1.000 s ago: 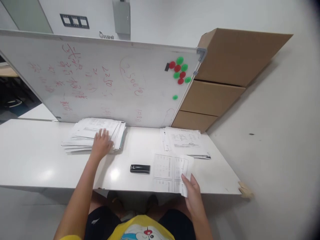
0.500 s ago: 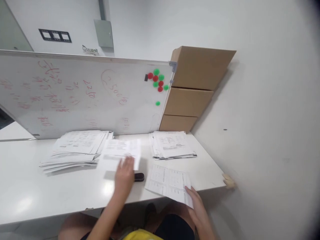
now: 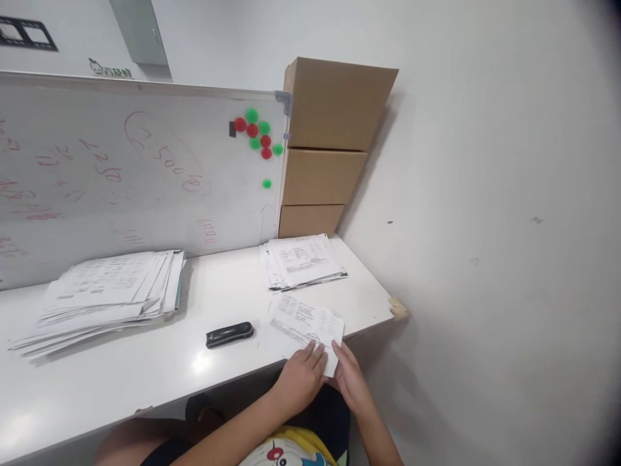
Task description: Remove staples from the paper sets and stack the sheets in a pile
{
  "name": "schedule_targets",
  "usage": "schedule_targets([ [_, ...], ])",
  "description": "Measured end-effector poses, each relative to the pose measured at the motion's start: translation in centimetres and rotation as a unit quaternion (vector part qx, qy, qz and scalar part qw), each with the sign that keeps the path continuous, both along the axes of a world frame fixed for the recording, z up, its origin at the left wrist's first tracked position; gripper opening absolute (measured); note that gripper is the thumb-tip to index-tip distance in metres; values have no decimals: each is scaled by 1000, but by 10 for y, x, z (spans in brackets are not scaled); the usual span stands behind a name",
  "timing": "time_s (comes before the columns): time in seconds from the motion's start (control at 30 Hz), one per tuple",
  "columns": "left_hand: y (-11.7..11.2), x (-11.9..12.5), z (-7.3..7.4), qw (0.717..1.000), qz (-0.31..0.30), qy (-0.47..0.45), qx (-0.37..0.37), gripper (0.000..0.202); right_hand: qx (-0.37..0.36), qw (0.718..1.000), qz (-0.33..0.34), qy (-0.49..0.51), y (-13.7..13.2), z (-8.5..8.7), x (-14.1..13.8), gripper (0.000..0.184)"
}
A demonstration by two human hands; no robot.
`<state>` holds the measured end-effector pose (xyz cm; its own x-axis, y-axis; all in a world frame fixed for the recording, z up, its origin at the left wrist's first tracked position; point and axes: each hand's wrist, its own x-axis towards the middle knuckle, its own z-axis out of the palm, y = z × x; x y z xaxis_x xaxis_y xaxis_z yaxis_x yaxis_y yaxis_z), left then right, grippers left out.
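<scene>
Printed sheets of paper (image 3: pixel 303 318), with an oval stamp on the top one, lie at the table's front edge and stick out a little over it. My left hand (image 3: pixel 301 378) grips their near edge, fingers on top and the thumb hidden. At the right corner, my right hand (image 3: pixel 350 375) pinches the same sheets, thumb above and the other fingers mostly out of sight beneath. A black stapler (image 3: pixel 229 334) lies on the table to the left of both hands.
A thick paper stack (image 3: pixel 111 285) sits at the left, and a smaller paper stack (image 3: pixel 305 260) at the back right. Behind them stands a whiteboard (image 3: pixel 194 213) with red writing and round magnets. Cardboard boxes (image 3: pixel 325 175) rise beside it against the wall.
My left hand has brought a sheet from the left onto the one in my right hand. Both hands now meet at the sheets. The view has shifted to the right.
</scene>
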<state>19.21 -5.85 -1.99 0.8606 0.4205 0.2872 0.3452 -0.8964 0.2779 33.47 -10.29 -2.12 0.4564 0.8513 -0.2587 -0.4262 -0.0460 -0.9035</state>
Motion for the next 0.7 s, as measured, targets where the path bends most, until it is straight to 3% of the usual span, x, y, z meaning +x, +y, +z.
schedule_targets([
  [0.1, 12, -11, 6, 996, -46, -52, -58, 48, -14, 999, -2, -31, -3, -6, 10, 49],
  [0.13, 18, -16, 9, 994, -15, -82, -67, 50, -14, 998, -19, -65, -4, -7, 14, 47],
  [0.2, 34, -25, 18, 977, 118, -161, -69, 57, -7, 990, -51, -127, -6, -5, 23, 44],
  [0.27, 50, -33, 29, 937, 247, -236, -73, 72, 14, 986, -69, -154, -4, 0, 31, 43],
  [0.33, 64, -43, 43, 902, 305, -285, -110, 84, 39, 983, -84, -159, 1, 6, 35, 44],
  [0.43, 74, -59, 58, 882, 278, -285, -250, 75, 56, 978, -99, -172, 13, 10, 34, 44],
  [0.5, 74, -66, 59, 876, 242, -257, -329, 63, 62, 976, -102, -183, 19, 9, 30, 44],
  [0.7, 55, -48, 26, 846, 239, -318, -354, 40, 36, 970, -127, -204, 19, 1, 20, 44],
])
